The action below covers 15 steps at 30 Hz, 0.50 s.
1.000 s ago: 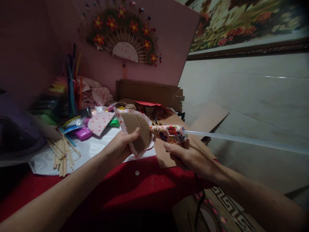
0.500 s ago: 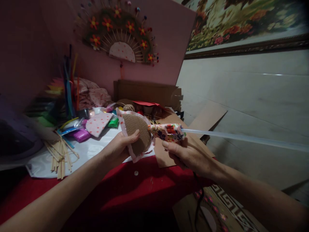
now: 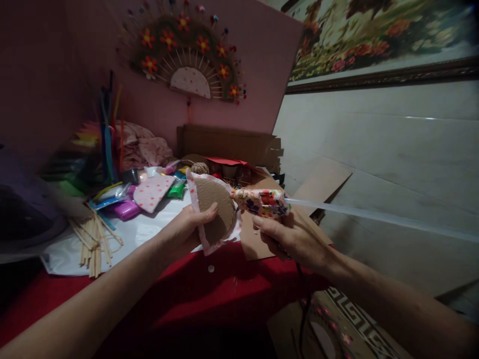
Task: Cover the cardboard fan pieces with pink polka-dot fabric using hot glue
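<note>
My left hand point(image 3: 185, 229) grips a half-round cardboard piece point(image 3: 217, 214) with pink dotted fabric around its edge, thumb pressed on the cardboard face. My right hand point(image 3: 292, 237) is wrapped around a glue gun point(image 3: 262, 201) covered in floral paper. A long clear glue stick point(image 3: 374, 217) pokes out of the gun's back to the right. The gun's nozzle touches the upper right edge of the cardboard piece. Both are held above the red tablecloth point(image 3: 232, 289).
A bundle of wooden sticks point(image 3: 93, 239) lies on white paper point(image 3: 149, 229) at left, beside a second dotted fabric half-round point(image 3: 153, 192) and coloured packets. Cardboard sheets point(image 3: 262, 234) and an open box point(image 3: 228, 144) sit behind. A finished flower fan point(image 3: 189, 60) hangs on the pink wall.
The glue gun's nozzle has crept a little up along the cardboard's edge. My left hand has tilted the piece slightly. The view has shifted a bit.
</note>
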Tool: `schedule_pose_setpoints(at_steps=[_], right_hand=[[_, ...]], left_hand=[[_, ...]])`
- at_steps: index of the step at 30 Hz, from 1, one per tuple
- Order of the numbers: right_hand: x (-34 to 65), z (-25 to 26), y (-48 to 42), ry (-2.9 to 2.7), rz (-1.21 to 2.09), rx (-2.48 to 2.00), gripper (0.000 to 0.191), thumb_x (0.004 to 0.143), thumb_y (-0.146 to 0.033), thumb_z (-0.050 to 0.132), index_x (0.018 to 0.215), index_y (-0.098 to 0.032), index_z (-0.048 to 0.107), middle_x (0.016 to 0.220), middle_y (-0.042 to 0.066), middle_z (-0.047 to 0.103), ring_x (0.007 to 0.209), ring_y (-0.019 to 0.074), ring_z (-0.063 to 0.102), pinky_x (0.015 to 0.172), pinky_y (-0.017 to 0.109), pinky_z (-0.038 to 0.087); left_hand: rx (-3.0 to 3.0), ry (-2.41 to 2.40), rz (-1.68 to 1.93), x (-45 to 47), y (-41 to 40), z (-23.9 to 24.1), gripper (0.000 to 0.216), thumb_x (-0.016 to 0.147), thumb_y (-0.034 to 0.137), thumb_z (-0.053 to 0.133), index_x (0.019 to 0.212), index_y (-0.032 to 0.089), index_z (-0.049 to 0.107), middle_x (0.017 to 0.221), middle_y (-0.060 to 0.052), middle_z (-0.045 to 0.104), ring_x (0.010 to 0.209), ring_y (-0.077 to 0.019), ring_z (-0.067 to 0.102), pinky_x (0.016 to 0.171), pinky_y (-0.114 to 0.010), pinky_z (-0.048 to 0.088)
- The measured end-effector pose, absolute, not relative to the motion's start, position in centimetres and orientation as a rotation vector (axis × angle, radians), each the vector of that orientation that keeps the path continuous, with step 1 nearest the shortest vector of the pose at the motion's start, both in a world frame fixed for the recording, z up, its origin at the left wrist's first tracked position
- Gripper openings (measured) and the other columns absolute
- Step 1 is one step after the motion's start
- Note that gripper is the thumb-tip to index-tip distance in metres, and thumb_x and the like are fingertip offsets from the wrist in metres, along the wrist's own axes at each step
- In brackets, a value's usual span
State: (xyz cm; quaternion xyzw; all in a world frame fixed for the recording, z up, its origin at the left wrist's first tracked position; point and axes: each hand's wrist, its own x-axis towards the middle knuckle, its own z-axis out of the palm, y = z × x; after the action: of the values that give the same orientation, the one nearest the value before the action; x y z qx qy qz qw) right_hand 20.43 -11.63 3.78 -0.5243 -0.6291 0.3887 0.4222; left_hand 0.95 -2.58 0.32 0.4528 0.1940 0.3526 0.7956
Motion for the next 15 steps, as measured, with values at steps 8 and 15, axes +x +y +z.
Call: schedule_pose_setpoints(at_steps=[8,15], right_hand=[[20.7,3.7,-11.4,-1.525,1.02,-1.327,0.044,0.085,-0.048,0.051,0.055,-0.016,0.051,0.041,-0.003,0.045,0.033,0.0057,0.039,0.034,0.02,0.026],[21.1,2.9,-11.4,-1.579,1.035,-1.385,0.047,0.086,-0.049,0.049,0.052,-0.017,0.047,0.039,-0.004,0.043,0.035,0.0054,0.038,0.035,0.019,0.027]], left_hand=[[0.929,0.454,0.783,0.9,-2.6,0.5,0.026,0.08,0.022,0.062,0.104,0.01,0.063,0.096,-0.013,0.067,0.086,-0.0225,0.063,0.08,-0.035,0.051],[0.937,0.462,0.788,1.1,-2.8,0.6,0.026,0.079,0.023,0.064,0.101,0.009,0.064,0.096,-0.014,0.068,0.083,-0.0216,0.065,0.076,-0.032,0.052]])
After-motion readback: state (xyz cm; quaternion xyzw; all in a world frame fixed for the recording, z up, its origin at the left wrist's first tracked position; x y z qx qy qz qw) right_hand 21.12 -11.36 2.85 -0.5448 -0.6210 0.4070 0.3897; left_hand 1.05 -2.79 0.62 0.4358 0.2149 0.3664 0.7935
